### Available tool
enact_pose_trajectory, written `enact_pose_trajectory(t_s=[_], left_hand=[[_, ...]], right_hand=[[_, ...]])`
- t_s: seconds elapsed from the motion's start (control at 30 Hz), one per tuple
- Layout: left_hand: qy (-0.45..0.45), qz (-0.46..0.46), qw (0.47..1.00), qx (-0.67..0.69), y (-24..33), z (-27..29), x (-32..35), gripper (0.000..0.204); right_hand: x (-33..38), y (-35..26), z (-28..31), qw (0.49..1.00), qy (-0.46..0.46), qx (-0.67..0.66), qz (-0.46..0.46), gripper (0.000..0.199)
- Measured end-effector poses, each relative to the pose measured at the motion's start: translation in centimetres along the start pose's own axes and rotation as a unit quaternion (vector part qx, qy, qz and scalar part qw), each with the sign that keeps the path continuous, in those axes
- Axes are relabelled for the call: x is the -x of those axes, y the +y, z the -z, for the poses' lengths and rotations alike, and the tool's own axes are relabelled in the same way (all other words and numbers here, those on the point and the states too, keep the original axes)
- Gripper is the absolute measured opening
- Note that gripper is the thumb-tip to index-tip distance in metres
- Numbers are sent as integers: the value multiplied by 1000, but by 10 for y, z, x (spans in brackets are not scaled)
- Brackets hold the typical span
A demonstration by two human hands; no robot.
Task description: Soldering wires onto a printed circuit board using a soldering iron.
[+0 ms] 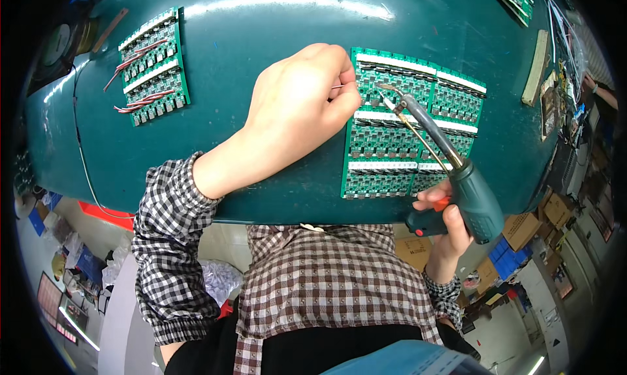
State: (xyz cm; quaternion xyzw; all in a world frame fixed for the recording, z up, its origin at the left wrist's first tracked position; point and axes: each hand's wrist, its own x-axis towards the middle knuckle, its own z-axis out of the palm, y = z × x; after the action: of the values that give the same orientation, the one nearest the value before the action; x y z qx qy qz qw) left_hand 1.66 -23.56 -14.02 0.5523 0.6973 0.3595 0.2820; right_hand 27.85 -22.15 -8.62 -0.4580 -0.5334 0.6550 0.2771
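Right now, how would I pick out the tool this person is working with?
Start at the dark green table and find the big green circuit board panel near its front edge. Over its right side, the right hand grips a soldering gun. It is the only pistol-shaped thing there: a teal body, an orange trigger and a long metal tip slanting down onto the panel.

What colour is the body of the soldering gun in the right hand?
Dark teal-green soldering gun, with an orange-red trigger; seen in the head view.
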Motion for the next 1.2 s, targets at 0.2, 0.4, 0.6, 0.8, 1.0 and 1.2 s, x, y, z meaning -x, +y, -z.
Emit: enact_pose_trajectory(t_s=[0.2,0.4,0.6,0.8,1.0,1.2], left_hand=[[19,-19,999,-20,-1,-3,0,8],[27,-35,999,-25,-3,-5,0,9],[4,-15,999,-32,-1,-1,-1,8],[5,-12,1000,-25,-1,-1,-1,7],[3,-18,1000,-19,-1,1,-3,7],[13,-20,1000,-10,-3,-1,-3,7]], right_hand=[[-3,-4,-5,999,-6,34,-6,45],[-2,-5,-10,998,8,54,-15,39],[-2,-2,-9,997,12,75,-15,36],[0,-1,-9,992,23,125,-12,37],[-1,-3,-8,993,11,119,-9,36],[-1,-3,-10,992,19,123,-10,37]])
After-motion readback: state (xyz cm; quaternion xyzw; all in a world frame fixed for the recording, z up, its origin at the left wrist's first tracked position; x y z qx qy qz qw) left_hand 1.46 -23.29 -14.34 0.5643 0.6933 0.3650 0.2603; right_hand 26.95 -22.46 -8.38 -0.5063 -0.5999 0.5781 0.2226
